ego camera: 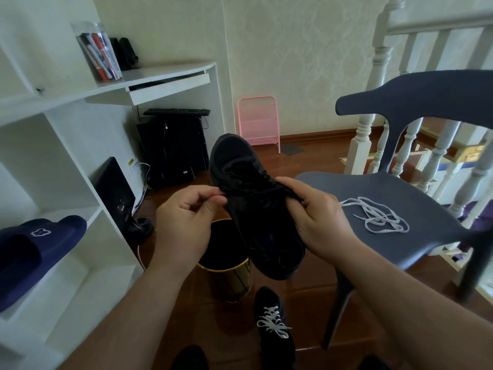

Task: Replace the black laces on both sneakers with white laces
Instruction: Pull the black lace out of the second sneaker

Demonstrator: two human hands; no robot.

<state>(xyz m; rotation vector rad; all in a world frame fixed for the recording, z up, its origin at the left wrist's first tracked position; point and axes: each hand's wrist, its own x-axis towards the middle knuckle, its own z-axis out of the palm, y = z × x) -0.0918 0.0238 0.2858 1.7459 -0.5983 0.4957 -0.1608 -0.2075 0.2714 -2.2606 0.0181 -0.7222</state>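
Nearby, white laces lie on the grey chair

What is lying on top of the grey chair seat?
A loose white lace lies tangled on the grey chair seat. The right hand covers the seat's near left edge, so anything there cannot be seen.
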